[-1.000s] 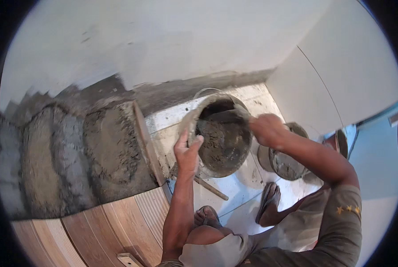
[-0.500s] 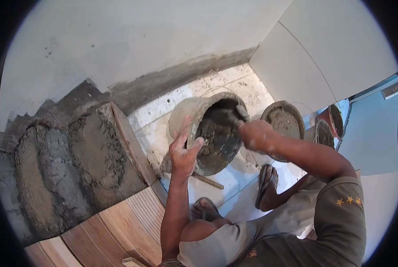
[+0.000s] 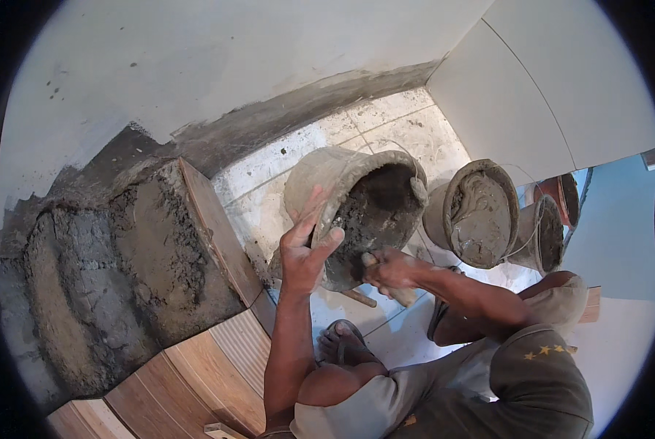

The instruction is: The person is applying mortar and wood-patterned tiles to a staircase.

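A cement-crusted bucket [image 3: 313, 183] lies tipped over on the tiled floor, its mouth facing me and to the right, with dark grey mortar [image 3: 367, 219] inside. My left hand [image 3: 304, 252] grips its near-left rim, thumb over the edge and fingers along the outer wall. At the lower edge of the mouth, my right hand [image 3: 389, 269] is closed around the handle of a trowel [image 3: 402, 295]. The handle's end pokes out below my fist; the blade is hard to make out against the dark bucket.
Right of the tipped bucket stands a second bucket [image 3: 484, 216] filled with wet mortar, with smaller buckets [image 3: 550, 234] beyond it. Steps coated in rough mortar [image 3: 152, 249] rise at left, next to wood-look tiles [image 3: 196, 366]. A stick [image 3: 360, 298] lies near my foot.
My right hand has moved down and left with the trowel, from the upper right rim to the bucket's lower edge. The bucket's mouth has turned slightly; my left hand keeps its hold.
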Tool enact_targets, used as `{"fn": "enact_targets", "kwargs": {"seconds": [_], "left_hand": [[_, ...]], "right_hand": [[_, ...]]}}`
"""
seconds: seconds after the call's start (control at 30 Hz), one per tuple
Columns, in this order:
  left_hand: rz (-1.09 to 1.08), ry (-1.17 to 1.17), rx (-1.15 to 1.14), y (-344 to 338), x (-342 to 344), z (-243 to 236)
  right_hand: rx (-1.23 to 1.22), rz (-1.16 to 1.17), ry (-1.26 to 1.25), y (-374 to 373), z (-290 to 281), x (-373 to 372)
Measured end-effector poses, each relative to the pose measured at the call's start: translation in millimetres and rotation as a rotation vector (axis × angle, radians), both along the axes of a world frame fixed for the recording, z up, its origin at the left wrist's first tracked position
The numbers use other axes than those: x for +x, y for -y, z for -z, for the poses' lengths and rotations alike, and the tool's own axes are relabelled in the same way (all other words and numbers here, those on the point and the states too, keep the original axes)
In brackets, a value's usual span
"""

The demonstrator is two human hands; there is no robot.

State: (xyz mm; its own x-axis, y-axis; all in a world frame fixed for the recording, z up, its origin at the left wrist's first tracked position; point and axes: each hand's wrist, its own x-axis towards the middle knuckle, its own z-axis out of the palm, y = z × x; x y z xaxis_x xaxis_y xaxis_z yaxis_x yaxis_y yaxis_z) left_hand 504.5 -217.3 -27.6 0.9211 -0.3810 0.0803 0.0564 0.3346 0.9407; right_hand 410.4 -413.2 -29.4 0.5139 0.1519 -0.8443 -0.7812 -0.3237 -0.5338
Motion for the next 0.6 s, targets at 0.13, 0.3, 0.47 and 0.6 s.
{"fn": "enact_targets", "kwargs": {"seconds": [0.13, 0.3, 0.47, 0.6], "left_hand": [[-0.019, -0.005, 0.038, -1, 4, -5], [-0.096, -0.177, -0.009, -9, 1, -7], [-0.193, -0.196, -0.113, -3, 11, 6], [-0.347, -0.261, -0.139, -10, 8, 1]], "right_hand": [[-0.004, -0.076, 0.098, -3, 8, -3], [-0.053, -0.056, 0.141, -13, -36, -5], [-0.189, -0.221, 0.314, -16, -8, 29], [-0.08, -0.216, 0.286, -22, -39, 30]]}}
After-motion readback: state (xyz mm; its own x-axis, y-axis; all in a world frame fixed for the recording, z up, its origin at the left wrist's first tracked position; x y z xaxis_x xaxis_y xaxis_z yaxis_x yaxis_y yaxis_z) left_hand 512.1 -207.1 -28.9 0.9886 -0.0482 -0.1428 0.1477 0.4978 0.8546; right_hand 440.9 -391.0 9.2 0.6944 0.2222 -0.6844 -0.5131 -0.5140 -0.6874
